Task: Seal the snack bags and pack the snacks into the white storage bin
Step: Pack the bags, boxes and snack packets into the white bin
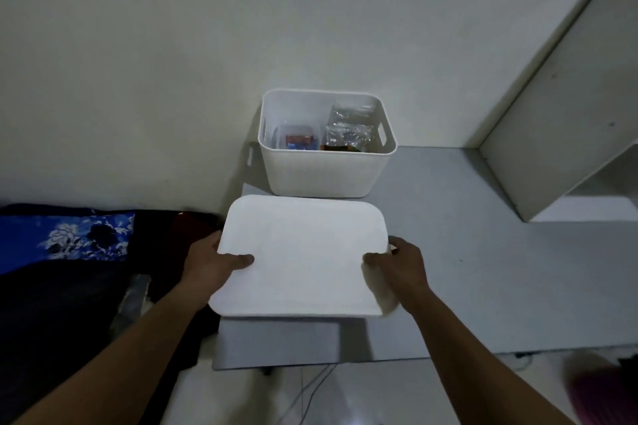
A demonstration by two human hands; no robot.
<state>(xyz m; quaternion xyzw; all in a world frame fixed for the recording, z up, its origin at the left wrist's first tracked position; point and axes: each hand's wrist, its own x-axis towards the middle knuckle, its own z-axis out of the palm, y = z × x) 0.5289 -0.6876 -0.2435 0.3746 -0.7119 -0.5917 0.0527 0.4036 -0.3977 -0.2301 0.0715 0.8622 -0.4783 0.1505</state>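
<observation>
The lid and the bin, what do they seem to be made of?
Lid: probably matte white plastic; smooth, thin, with rounded corners. Bin: likely moulded white plastic too; fine vertical ribs outside, cut-out handles.

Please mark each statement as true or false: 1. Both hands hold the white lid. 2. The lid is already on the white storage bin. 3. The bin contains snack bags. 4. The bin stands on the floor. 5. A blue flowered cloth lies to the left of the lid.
1. True. The left hand and the right hand grip opposite edges of the white lid.
2. False. The lid is held in front of the white storage bin, which is open.
3. True. Snack bags are visible inside.
4. False. The bin stands on the grey table, near the wall.
5. True. The blue flowered cloth lies there.
</observation>
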